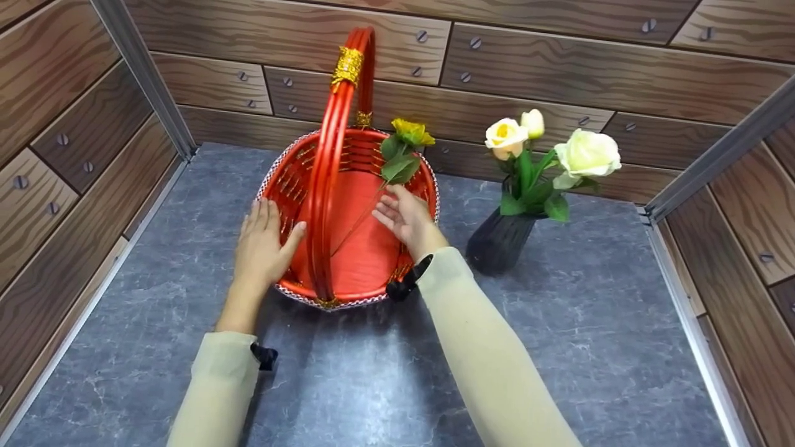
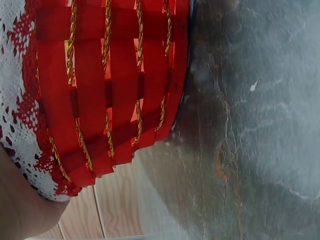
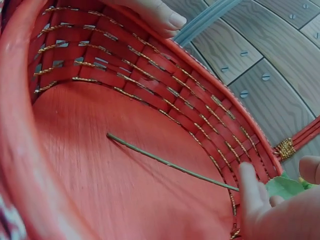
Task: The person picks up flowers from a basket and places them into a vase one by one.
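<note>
A red woven basket with a tall handle wrapped in gold stands before me. My left hand rests on its left rim, fingers straight and thumb spread over the inside. Leaning inside the basket is a yellow flower, its head above the back right rim. Its thin stem slants down over the red bottom. Beside the stem and leaves is my right hand, over the basket's right side, its thumb apart from its loose fingers. In the right wrist view those fingers partly cover the leaf.
A dark vase stands right of the basket, holding a peach rose, a pale bud and a large cream rose. Wood-patterned walls with metal edges enclose the grey marbled surface at the back and both sides.
</note>
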`<state>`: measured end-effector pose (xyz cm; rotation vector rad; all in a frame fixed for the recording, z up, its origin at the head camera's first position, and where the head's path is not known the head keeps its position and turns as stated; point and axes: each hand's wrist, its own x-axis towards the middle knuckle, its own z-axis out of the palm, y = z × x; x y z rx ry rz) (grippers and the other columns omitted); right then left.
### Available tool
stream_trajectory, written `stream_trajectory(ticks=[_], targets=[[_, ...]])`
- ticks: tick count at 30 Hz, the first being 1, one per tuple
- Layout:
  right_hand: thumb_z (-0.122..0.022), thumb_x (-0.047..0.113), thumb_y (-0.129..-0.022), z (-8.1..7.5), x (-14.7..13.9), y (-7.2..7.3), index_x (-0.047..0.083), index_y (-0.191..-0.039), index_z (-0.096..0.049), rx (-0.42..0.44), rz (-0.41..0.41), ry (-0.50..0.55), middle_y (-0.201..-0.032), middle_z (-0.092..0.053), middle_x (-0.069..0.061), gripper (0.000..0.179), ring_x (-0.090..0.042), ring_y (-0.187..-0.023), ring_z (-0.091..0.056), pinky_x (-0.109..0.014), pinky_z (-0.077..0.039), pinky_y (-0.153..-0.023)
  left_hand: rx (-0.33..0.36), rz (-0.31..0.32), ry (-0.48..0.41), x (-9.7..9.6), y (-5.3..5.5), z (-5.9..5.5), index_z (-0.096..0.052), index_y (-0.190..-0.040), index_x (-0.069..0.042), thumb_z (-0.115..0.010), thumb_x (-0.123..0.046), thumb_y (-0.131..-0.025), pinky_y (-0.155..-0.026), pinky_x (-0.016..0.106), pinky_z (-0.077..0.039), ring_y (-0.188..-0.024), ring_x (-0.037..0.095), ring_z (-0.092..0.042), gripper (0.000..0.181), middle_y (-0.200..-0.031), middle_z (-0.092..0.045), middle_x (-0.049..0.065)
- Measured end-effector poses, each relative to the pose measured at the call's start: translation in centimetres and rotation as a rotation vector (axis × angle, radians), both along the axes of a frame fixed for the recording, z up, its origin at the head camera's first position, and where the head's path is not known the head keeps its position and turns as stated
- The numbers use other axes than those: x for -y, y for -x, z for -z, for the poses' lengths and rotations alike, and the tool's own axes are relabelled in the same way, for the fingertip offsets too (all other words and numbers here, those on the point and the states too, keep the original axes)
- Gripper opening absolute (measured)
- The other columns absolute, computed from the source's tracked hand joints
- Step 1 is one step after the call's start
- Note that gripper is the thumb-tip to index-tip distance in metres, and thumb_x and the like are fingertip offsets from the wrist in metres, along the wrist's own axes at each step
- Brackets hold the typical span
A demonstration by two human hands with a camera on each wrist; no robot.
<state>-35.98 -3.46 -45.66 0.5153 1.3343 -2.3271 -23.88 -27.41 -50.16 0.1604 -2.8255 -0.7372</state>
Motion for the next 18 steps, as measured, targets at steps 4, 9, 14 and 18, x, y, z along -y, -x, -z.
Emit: stream_trajectory(ticks=[4,9,14,18], targets=[[-0.056,0.018,-0.100,0.5,0.4,0.3,0.007,-0.135,-0.061,0.053,0.016,-0.010,-0.143,-0.049,-0.019,0.037,-0.034,-0.132,-0.049,-0.045,-0.048,-0.106,0.001,-0.002,-0.003,0.1,-0.1,-0.1,-0.020,-0.155,0.006,-0.031,-0.066,-0.100,-0.125,0.050,-0.003,-0.154,0.036,-0.003,0.092,-0.165,-0.010,0.022],[-0.060,0.021,-0.098,0.9,0.5,0.6,0.010,-0.139,-0.056,0.111,0.005,0.010,-0.150,-0.043,-0.019,0.043,-0.035,-0.138,-0.043,-0.046,-0.042,-0.112,0.008,-0.004,-0.003,0.1,-0.1,-0.1,-0.020,-0.155,0.007,-0.031,-0.066,-0.100,-0.125,0.051,-0.004,-0.154,0.037,-0.003,0.092,-0.164,-0.011,0.023],[-0.062,0.022,-0.097,0.9,0.5,0.6,0.011,-0.151,-0.039,0.142,-0.031,0.043,-0.156,-0.037,-0.020,0.060,-0.036,-0.144,-0.036,-0.048,-0.035,-0.117,0.021,0.001,-0.001,0.0,0.0,-0.1,-0.018,-0.156,0.006,-0.030,-0.066,-0.100,-0.125,0.051,-0.006,-0.154,0.036,-0.002,0.091,-0.165,-0.009,0.022],[-0.058,0.023,-0.100,1.6,0.6,0.9,0.015,-0.155,-0.033,0.143,-0.113,0.054,-0.159,-0.031,-0.020,0.061,-0.036,-0.146,-0.033,-0.047,-0.033,-0.118,0.010,-0.006,-0.004,0.0,-0.1,0.1,-0.020,-0.155,0.006,-0.032,-0.064,-0.101,-0.125,0.052,-0.006,-0.154,0.036,-0.003,0.090,-0.164,-0.011,0.023]])
